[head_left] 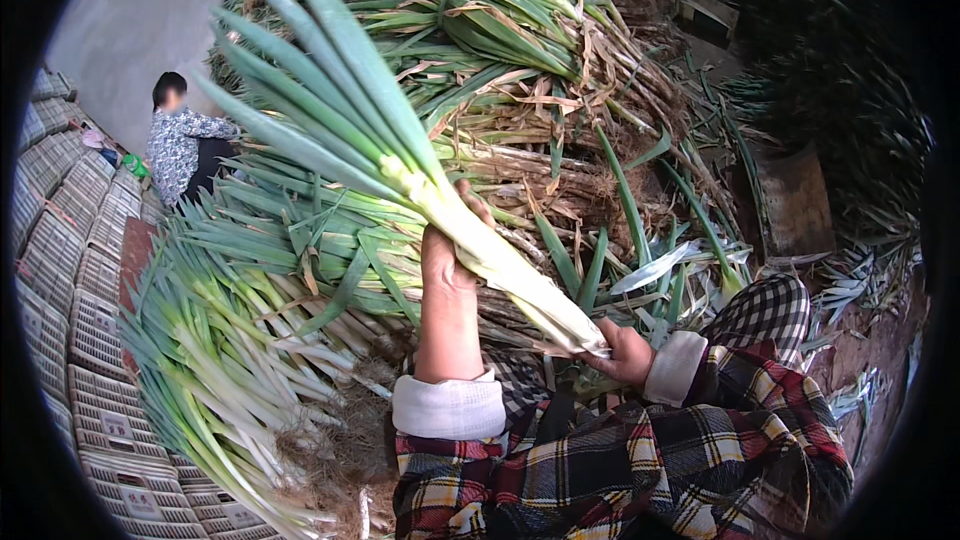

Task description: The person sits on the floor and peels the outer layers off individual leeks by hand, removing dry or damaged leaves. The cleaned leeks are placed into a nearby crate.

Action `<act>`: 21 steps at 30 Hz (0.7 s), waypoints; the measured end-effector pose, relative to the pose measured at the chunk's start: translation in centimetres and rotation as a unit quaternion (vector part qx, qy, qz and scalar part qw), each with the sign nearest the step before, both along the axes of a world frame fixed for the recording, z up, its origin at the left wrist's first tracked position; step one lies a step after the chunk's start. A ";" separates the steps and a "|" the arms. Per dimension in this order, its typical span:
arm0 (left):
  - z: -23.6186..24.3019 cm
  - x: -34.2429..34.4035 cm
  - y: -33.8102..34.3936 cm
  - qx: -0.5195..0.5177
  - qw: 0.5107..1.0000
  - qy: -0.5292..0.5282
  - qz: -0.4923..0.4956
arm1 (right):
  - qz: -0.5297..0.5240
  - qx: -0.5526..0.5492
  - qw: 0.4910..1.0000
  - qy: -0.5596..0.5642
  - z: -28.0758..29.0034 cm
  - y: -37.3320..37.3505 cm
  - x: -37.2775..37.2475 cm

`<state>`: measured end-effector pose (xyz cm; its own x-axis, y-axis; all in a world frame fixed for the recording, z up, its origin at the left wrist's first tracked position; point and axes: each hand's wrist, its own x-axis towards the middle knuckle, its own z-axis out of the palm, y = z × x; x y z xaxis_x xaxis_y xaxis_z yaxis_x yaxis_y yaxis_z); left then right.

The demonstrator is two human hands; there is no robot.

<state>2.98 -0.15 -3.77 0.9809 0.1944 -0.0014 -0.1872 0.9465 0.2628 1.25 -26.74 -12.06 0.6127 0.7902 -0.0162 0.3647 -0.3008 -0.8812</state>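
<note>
Left hand (440,252) is wrapped around the middle of a long leek (485,245), with its fingers showing on the far side. Right hand (625,352) is clamped on the white bottom end, with the thumb on top. I cannot tell if it is one stalk or a few pressed close.

The leek is up in the air over the near side of a big leek heap (510,130). It lies on a slant. Its green leaves spread like a fan and point away and to the left. Its white end points back toward the person and to the right.

The heap is messy, with green leaves, dry brown bits and hairy roots. At its near left corner is a pile of cleaner, whiter leeks (240,360). Their leaf tips point to the far left, and their roots (340,440) face the near right.

Along the left side are rows of pale plastic crates (95,330). Near the heap's far left edge sits another person (180,155) in a patterned top. Behind that person is grey floor (140,20). To the right are a brown board (795,205) and dark leaves (820,60).
</note>
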 end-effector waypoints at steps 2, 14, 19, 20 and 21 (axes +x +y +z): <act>-0.6 0.4 -0.5 0.259 0.960 0.080 -0.072 | -0.002 0.036 0.999 -0.023 1.3 0.1 0.5; -2.1 0.6 -7.8 0.797 0.583 0.138 -0.074 | -0.049 0.132 0.972 -0.187 7.8 2.3 3.5; 5.6 -4.5 -4.5 0.266 0.960 -0.080 0.013 | 0.001 0.165 0.938 -0.306 7.6 4.1 3.1; 4.2 -4.3 -4.2 0.274 0.958 -0.050 0.063 | 0.010 0.149 0.940 -0.305 7.3 4.4 2.8; 3.5 -3.6 -4.2 0.218 0.973 -0.044 0.067 | 0.004 0.167 0.931 -0.324 7.1 4.8 2.8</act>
<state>-0.66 -4.35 -0.27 0.9394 0.2833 0.1930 -0.3410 0.7143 0.6112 4.03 -21.98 -4.95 0.4031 0.6893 0.6020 0.8529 -0.0445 -0.5201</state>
